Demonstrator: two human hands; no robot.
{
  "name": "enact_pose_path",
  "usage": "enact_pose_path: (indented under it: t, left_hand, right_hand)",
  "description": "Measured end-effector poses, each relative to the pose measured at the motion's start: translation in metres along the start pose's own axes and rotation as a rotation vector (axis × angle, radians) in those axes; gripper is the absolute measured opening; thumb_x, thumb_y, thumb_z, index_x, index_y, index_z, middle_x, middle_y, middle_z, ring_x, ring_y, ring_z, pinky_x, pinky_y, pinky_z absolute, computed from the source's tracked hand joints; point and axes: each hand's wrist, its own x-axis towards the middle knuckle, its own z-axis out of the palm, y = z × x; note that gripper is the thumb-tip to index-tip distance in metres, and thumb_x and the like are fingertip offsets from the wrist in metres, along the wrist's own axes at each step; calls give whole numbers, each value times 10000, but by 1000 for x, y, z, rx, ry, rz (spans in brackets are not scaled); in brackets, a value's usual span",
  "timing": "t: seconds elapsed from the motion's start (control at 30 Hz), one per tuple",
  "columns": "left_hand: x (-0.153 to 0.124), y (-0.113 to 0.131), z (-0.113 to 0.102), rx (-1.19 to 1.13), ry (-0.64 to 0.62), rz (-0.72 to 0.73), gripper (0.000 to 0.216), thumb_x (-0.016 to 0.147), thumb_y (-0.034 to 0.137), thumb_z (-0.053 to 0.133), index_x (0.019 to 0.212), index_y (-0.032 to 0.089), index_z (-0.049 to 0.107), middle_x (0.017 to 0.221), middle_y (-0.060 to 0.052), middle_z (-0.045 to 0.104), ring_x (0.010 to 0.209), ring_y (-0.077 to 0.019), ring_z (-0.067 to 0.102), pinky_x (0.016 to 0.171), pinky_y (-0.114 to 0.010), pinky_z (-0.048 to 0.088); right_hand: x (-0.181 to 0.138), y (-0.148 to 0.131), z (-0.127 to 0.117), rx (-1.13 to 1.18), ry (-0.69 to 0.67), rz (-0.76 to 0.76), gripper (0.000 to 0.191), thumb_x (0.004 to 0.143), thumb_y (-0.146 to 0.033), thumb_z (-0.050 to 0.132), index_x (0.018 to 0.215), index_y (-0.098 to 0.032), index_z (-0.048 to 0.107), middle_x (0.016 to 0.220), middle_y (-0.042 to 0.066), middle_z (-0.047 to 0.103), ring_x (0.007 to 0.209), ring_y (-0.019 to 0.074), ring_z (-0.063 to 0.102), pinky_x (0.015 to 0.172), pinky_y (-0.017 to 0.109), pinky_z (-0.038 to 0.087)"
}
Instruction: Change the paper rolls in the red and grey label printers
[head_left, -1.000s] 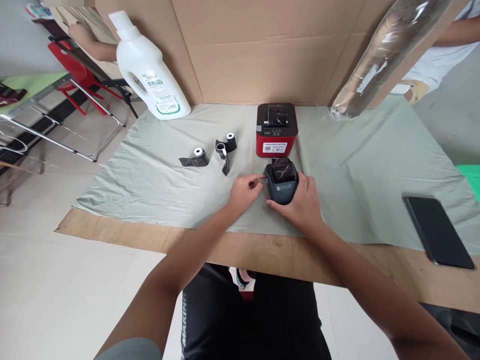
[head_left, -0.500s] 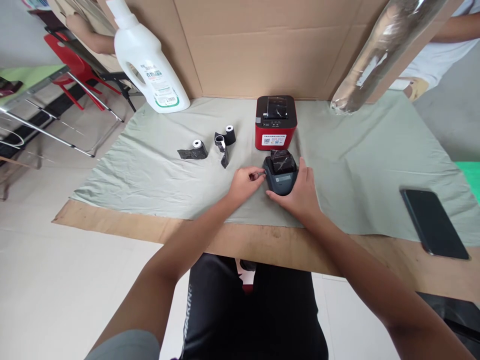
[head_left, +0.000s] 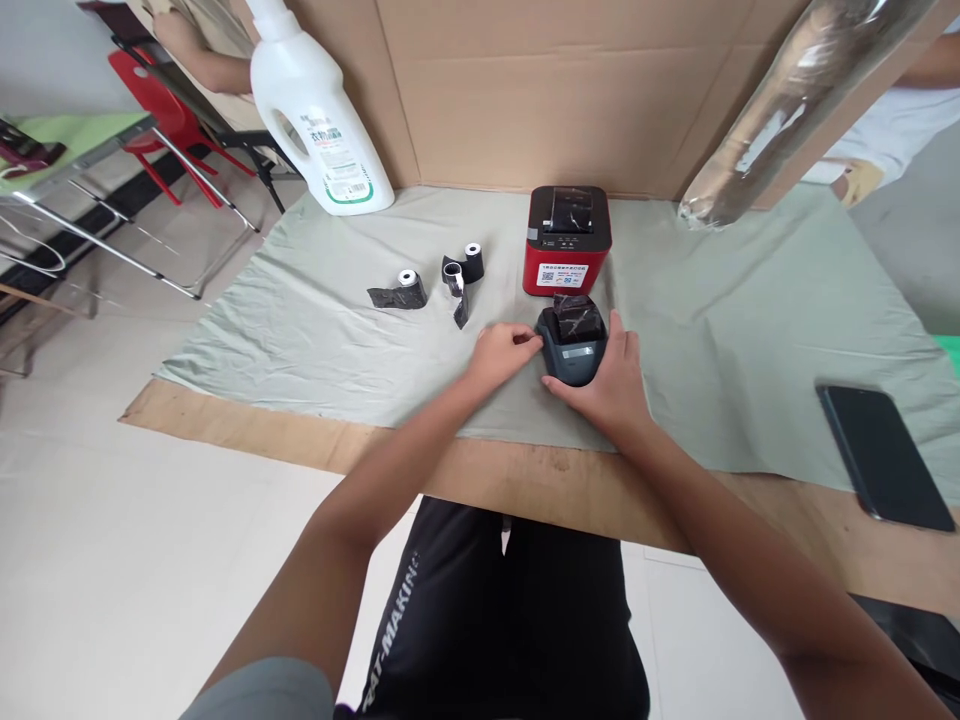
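Note:
A small dark grey label printer (head_left: 574, 350) sits on the grey-green cloth (head_left: 337, 340), with a black roll showing in its top. My right hand (head_left: 611, 385) wraps round its right side and front and grips it. My left hand (head_left: 501, 355) has its fingers curled and pinched against the printer's left side; what they press or hold is too small to make out. Just behind stands a red and black printer (head_left: 568, 240). To the left lie two black paper rolls with white cores (head_left: 406, 290) (head_left: 465, 268), partly unwound.
A white detergent bottle (head_left: 315, 115) stands at the back left against a cardboard wall (head_left: 540, 90). A clear plastic roll (head_left: 780, 110) leans at the back right. A black phone (head_left: 881, 455) lies at the right. Other people's arms and folding chairs show at the edges.
The view has shifted slightly, so everything sits a little higher and to the right. My left hand has closed in tighter against the grey printer's left side. My right hand keeps its grip.

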Motion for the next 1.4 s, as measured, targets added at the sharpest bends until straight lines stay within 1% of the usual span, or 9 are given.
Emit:
enact_pose_path:
  t: [0.13, 0.4, 0.63, 0.73, 0.83, 0.97, 1.1, 1.3, 1.4]
  left_hand:
    - [11, -2, -3, -60, -96, -49, 238, 846, 296, 616, 694, 188, 763, 672, -12, 704, 702, -166, 602, 678, -282, 472]
    - [14, -5, -5, -127, -148, -48, 220, 856, 276, 604, 725, 195, 762, 732, -31, 728, 742, -179, 625, 728, -302, 503]
    - [-2, 0, 3, -60, 42, 91, 170, 895, 262, 584, 742, 201, 627, 703, 23, 631, 685, -135, 552, 710, -279, 448]
    - [-3, -2, 6, -116, 103, 202, 63, 902, 265, 635, 908, 202, 629, 880, -4, 677, 763, -138, 583, 735, -270, 468]
    - [0, -5, 3, -134, 121, 250, 219, 931, 310, 666, 1123, 205, 651, 1215, -75, 702, 1029, -184, 639, 850, -283, 500]
    - [6, -11, -8, -217, -114, 302, 502, 929, 373, 717, 1395, 224, 608, 1505, -109, 621, 1339, -259, 598, 1029, -333, 492]
    - [8, -15, -16, -247, -248, 367, 639, 892, 396, 771, 1479, 239, 573, 1584, -109, 570, 1410, -284, 571, 1088, -355, 482]
    - [18, -17, -6, -260, -94, 321, 465, 957, 380, 693, 1388, 211, 656, 1382, -98, 722, 1270, -248, 670, 974, -302, 519]
    - [23, -17, 0, -265, 23, 265, 348, 1001, 377, 616, 1260, 170, 723, 1131, -73, 786, 1043, -199, 713, 898, -278, 513]
  right_hand:
    - [1, 1, 1, -4, -3, -11, 1304, 670, -643, 833, 1658, -159, 133, 1415, 233, 448, 1348, 448, 465, 1052, 620, 464]
    - [3, 0, 1, -19, 10, -17, 1311, 649, -616, 843, 1653, -140, 146, 1415, 230, 453, 1354, 445, 462, 1056, 603, 464]
    - [1, 1, -1, -15, 0, -4, 1292, 668, -614, 841, 1658, -176, 137, 1443, 226, 449, 1357, 435, 484, 1046, 596, 484]
    - [1, 3, -2, 6, -4, -11, 1289, 665, -608, 843, 1659, -180, 143, 1447, 226, 452, 1361, 438, 485, 1053, 608, 477]
    - [1, 4, -3, 15, -19, -35, 1286, 655, -590, 845, 1655, -162, 159, 1447, 228, 452, 1366, 432, 474, 1065, 601, 475]
    - [0, 2, -5, 35, -56, -59, 1249, 646, -571, 842, 1642, -162, 208, 1412, 216, 458, 1337, 426, 483, 1054, 614, 481]
    - [-2, -2, -7, 91, -5, -94, 1034, 689, -537, 804, 1564, -187, 379, 1422, 197, 408, 1393, 417, 414, 1109, 622, 445]
    - [2, 1, -18, 343, 143, -180, 425, 890, -508, 592, 1183, -202, 628, 1343, 174, 494, 1337, 334, 508, 1074, 530, 489]
    - [5, 4, -23, 445, 217, -237, 359, 993, -516, 450, 979, -226, 661, 1211, 138, 607, 1224, 306, 591, 1036, 514, 495]
